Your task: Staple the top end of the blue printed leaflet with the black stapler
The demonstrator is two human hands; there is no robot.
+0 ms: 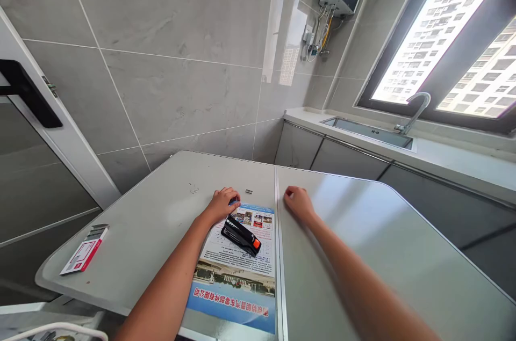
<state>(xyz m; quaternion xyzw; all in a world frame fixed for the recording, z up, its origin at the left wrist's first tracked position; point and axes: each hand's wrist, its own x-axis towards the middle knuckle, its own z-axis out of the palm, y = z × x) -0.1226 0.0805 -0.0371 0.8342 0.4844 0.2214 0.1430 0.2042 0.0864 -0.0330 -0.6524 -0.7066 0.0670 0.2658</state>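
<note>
A black stapler point(241, 236) is being supported by the printed sheet point(234, 290). At the sheet's far left corner, the left hand point(224, 202) is being held partly curled; whether anything is gripped cannot be told. Right of the sheet, the right hand point(297, 200) is being held in a loose fist, its contents hidden.

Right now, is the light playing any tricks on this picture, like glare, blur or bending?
Head view: the window is washed out, with a purplish fringe on its frame; bright reflections streak the wall tiles; pale glare and soft shadow cross the table's right half; the right forearm looks soft-edged, the stapler fairly crisp; edges look stretched, as with a wide lens.
</note>
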